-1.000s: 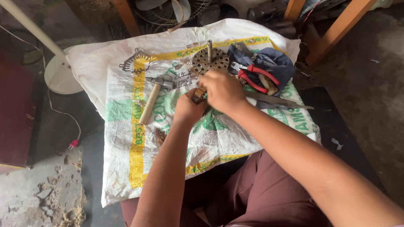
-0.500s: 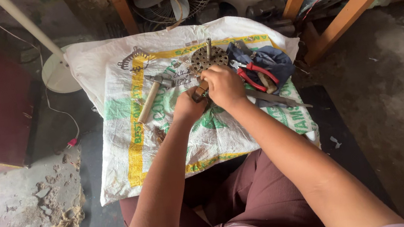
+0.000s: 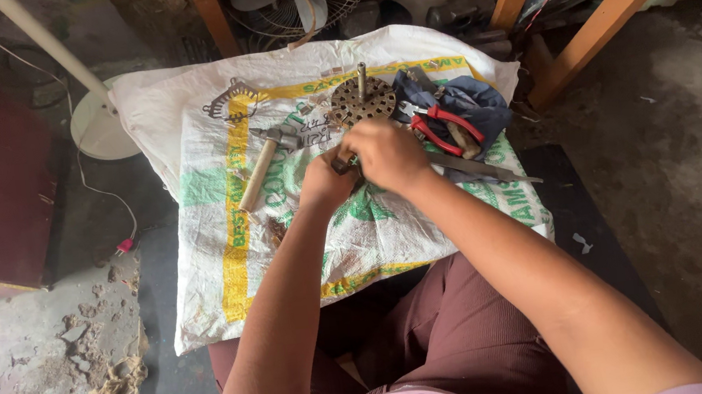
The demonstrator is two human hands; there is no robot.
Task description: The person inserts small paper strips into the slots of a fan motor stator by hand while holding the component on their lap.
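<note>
Holding a small dark metal part (image 3: 342, 160) between them, the left hand (image 3: 324, 187) and the right hand (image 3: 386, 154) are both closed around it, over the middle of the white woven sack (image 3: 202, 265). Just beyond lies a round perforated metal disc with a shaft (image 3: 361, 99). A wooden-handled hammer (image 3: 259, 170) lies to the left, red-handled pliers (image 3: 441, 125) on a blue cloth (image 3: 471, 102) to the right.

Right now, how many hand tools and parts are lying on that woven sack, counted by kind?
Hammer, wooden handle: 1
Pliers, red handles: 1
Flat metal blade or file: 1
Perforated round metal part with shaft: 1
Dark blue cloth: 1
Total: 5
A small item sits in both hands, left hand and right hand; too hidden to identify.
</note>
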